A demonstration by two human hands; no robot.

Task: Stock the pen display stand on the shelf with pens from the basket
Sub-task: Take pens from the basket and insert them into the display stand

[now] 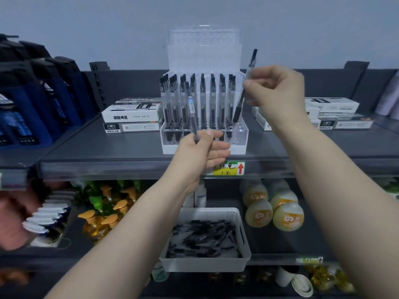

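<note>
Below both hands: white basket [205,265] w/ loose black-and-clear pens [205,236]. L hand [200,152] pinches one pen [190,102] by its black lower end. It's upright, cap on top, clear barrel w/ a small blue-white label. R hand [278,91], higher & further right, pinches a 2nd pen [238,111] mid-barrel, tilted, black grip end low. Just beyond my fingers: clear acrylic display stand [239,134], rows of upright pens. Under L hand, yellow-green shelf tag [228,168], red arrow, handwritten "1.5". Left of stand, white box [131,114]: "刷题神器".
</note>
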